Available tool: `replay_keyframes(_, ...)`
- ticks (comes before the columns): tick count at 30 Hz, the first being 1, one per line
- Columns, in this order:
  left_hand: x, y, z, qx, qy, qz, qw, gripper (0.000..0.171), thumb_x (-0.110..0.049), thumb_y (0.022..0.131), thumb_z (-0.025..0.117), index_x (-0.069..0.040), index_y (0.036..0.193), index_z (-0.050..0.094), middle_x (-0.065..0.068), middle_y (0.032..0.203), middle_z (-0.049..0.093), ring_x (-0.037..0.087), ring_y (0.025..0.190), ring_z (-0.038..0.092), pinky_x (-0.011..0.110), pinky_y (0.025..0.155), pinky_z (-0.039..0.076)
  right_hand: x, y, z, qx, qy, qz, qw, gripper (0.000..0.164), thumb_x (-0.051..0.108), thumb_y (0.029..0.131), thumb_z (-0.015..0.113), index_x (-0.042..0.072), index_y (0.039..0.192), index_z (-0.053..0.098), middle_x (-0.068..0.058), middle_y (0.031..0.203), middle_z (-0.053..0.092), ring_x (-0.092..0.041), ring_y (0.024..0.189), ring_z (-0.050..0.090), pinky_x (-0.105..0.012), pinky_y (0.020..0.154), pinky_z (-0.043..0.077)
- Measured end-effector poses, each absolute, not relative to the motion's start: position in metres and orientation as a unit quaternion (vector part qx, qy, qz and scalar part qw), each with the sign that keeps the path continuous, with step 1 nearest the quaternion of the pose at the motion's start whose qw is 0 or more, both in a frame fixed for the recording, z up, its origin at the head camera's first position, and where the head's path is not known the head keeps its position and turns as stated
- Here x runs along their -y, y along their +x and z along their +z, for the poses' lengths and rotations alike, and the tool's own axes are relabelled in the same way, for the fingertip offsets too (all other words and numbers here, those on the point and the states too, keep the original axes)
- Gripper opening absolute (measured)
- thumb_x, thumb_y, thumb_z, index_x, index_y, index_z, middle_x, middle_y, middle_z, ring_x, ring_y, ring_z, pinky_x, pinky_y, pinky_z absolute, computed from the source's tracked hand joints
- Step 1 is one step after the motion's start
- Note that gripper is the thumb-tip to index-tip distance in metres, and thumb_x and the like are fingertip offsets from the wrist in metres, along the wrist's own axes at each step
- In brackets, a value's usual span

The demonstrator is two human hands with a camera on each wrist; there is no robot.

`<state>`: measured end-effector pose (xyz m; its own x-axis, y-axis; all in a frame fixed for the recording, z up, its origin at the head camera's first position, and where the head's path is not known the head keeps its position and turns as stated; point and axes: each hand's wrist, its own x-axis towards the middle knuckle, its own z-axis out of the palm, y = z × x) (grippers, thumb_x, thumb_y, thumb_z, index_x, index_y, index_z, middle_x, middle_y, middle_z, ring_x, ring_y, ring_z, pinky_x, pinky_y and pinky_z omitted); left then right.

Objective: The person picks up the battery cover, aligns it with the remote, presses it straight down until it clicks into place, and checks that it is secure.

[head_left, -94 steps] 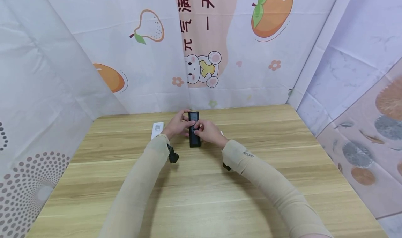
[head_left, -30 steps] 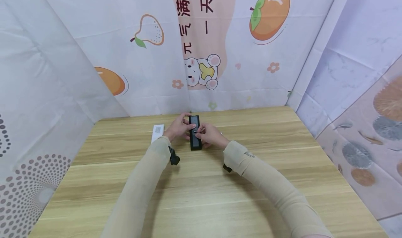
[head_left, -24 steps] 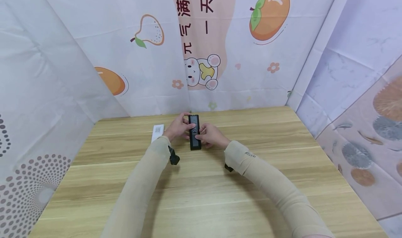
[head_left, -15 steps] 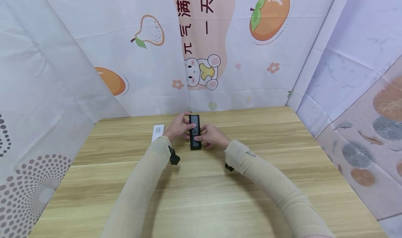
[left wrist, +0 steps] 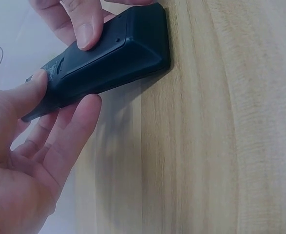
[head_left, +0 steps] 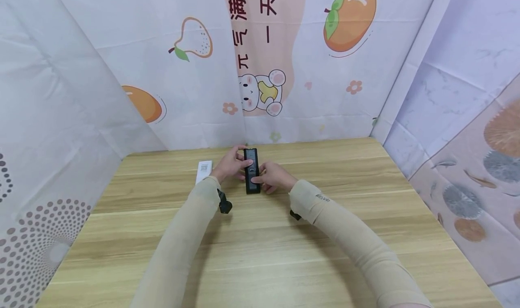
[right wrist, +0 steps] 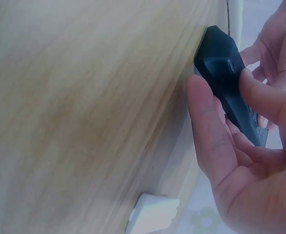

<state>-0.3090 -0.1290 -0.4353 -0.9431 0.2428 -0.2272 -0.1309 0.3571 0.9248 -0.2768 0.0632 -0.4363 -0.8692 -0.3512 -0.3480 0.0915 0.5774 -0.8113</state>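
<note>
Your left hand (head_left: 230, 164) pinches the far half of the black remote (head_left: 252, 171), held between your hands over the table (head_left: 260, 249); likely light, stiff, a bit slippery, so grip long edges. Your right hand (head_left: 275, 176) pinches the near half.
</note>
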Motion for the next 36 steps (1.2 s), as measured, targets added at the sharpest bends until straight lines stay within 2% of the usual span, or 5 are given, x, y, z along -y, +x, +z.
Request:
replay_keyframes(9, 0.1287, -0.3079, -0.4317, -0.803, 0.033, 0.572, 0.161, 0.065, -0.015, 0.1, 0.067, -0.017, 0.155, 0.033, 0.02, 0.127, 0.048, 0.034, 0.101, 0.065, 0.046, 0.075, 0.062, -0.0627, -0.2774, -0.4344, -0.854, -0.078, -0.452, 0.245, 0.031, 0.02, 0.099, 0.07, -0.001, 0.118, 0.06, -0.015, 0.088, 0.07, -0.026, 0.07, 0.068, -0.038, 0.062, 0.062)
replay_keyframes(16, 0.1271, -0.3086, -0.4347, -0.804, 0.037, 0.572, 0.16, 0.062, -0.014, 0.1, 0.067, -0.019, 0.154, 0.035, 0.02, 0.126, 0.051, 0.032, 0.099, 0.065, 0.049, 0.078, 0.061, -0.0656, -0.2756, -0.4295, -0.854, -0.084, -0.445, 0.256, 0.034, 0.017, 0.099, 0.069, -0.002, 0.125, 0.059, -0.014, 0.097, 0.068, -0.028, 0.078, 0.069, -0.038, 0.065, 0.062)
replay_keyframes(28, 0.1252, -0.3063, -0.4355, -0.809, 0.042, 0.566, 0.15, 0.067, -0.014, 0.099, 0.068, -0.018, 0.156, 0.034, 0.02, 0.125, 0.052, 0.033, 0.098, 0.067, 0.049, 0.079, 0.061, -0.0662, -0.2776, -0.4285, -0.87, -0.087, -0.416, 0.25, 0.033, 0.02, 0.099, 0.07, -0.001, 0.123, 0.06, -0.014, 0.089, 0.069, -0.026, 0.076, 0.069, -0.038, 0.067, 0.062)
replay_keyframes(36, 0.1292, -0.3066, -0.4397, -0.809, 0.055, 0.565, 0.152, 0.072, -0.02, 0.099, 0.069, -0.012, 0.16, 0.03, 0.021, 0.125, 0.055, 0.031, 0.093, 0.069, 0.047, 0.079, 0.061, -0.0662, -0.2749, -0.428, -0.874, -0.09, -0.411, 0.242, 0.031, 0.02, 0.098, 0.07, 0.001, 0.12, 0.06, -0.014, 0.093, 0.069, -0.028, 0.079, 0.069, -0.039, 0.069, 0.062)
